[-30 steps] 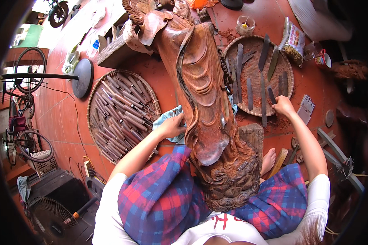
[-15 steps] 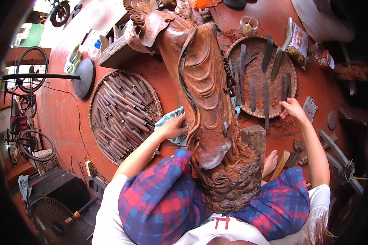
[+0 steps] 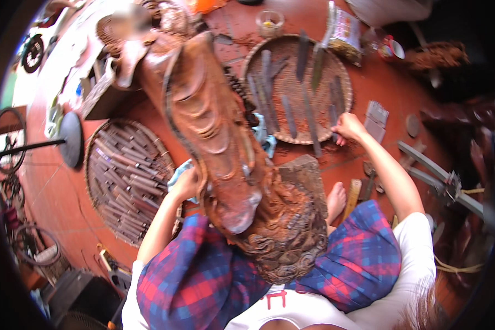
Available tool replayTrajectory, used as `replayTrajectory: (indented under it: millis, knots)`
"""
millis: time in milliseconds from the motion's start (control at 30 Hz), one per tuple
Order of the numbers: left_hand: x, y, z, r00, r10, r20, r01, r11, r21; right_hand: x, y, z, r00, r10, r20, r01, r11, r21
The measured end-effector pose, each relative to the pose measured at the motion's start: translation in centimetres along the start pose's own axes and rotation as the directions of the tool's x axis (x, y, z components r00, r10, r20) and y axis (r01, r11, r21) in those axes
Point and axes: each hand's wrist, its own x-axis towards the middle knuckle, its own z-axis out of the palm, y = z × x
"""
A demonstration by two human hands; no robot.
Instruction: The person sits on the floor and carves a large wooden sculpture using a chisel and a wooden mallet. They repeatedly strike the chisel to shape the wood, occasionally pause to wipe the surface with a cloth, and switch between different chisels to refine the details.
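Observation:
A large carved wooden statue (image 3: 203,126) with draped robes leans away from me, its rough carved base (image 3: 286,236) between my knees. My left hand (image 3: 187,184) is beside the statue's left edge, at a light blue cloth (image 3: 179,171); its fingers are mostly hidden behind the wood. My right hand (image 3: 347,127) is at the near right rim of a round woven tray (image 3: 292,110) of flat dark metal files. Its fingers are pinched on the lower end of a narrow flat file (image 3: 334,114). More files (image 3: 289,116) lie spread over the tray.
Left of the statue, a round basket (image 3: 89,179) holds many wooden-handled carving chisels (image 3: 126,170). A wooden block (image 3: 302,170) stands beside the statue's base. To the right lie a grey metal frame (image 3: 429,165) and a sharpening-stone-like pale slab (image 3: 376,116). A black round stand base (image 3: 71,140) stands at far left.
The whole view has swung, so the scene sits farther left. My right hand has closed on a file at the tray's rim. My left hand stays beside the statue.

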Motion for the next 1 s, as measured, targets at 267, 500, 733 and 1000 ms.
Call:
replayTrajectory:
  millis: [267, 500, 733, 1000]
  knots:
    - [-0.4, 4.3, -1.8, 0.999, -0.028, -0.021, 0.03, 0.99, 0.137, -2.2, -4.1, 1.7, 0.884, -0.4, -0.241, 0.317, 0.893, -0.321]
    - [-0.6, 1.8, -0.9, 0.99, 0.143, -0.016, -0.141, 0.986, 0.092, 0.1, -10.4, 8.6, 0.835, -0.509, -0.208, 0.321, 0.758, -0.568]
    - [0.5, 1.4, -0.6, 0.988, 0.147, -0.045, -0.142, 0.986, 0.088, 1.7, -10.7, 8.7, 0.896, -0.404, -0.184, 0.304, 0.861, -0.408]
    - [1.7, 1.1, 0.2, 0.997, 0.076, 0.014, -0.076, 0.996, 0.037, 1.8, -8.0, 7.2, 0.716, -0.681, -0.153, 0.56, 0.691, -0.457]
